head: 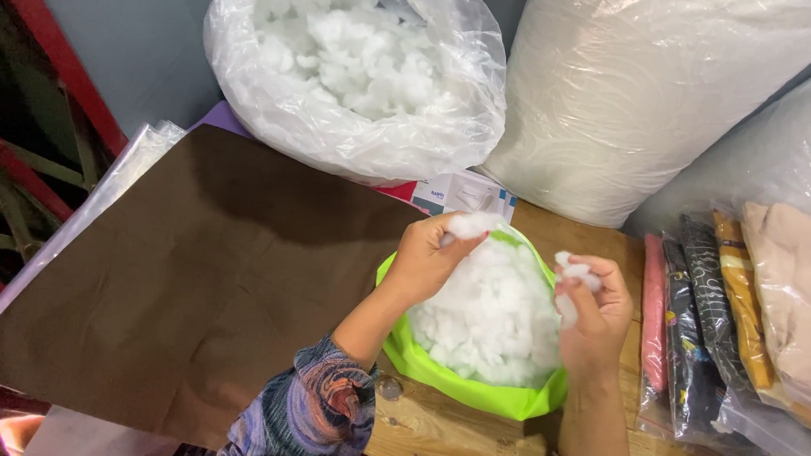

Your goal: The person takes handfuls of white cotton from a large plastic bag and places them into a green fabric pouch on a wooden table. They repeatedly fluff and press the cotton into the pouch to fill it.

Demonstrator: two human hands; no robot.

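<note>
A bright green fabric case [471,389] lies on the wooden table, open at the top and full of white fluffy stuffing [488,318]. My left hand [427,256] sits at the case's upper left edge and pinches a tuft of the stuffing. My right hand [593,314] hovers at the case's right side, fingers closed on another small white tuft. Both tufts are slightly above the pile in the case.
A large clear plastic bag of white stuffing [358,66] stands behind. Two big wrapped white bundles [648,93] lean at the back right. A brown fabric sheet [194,273] covers the left. Packaged folded fabrics [748,307] are stacked at the right on the wooden table [433,434].
</note>
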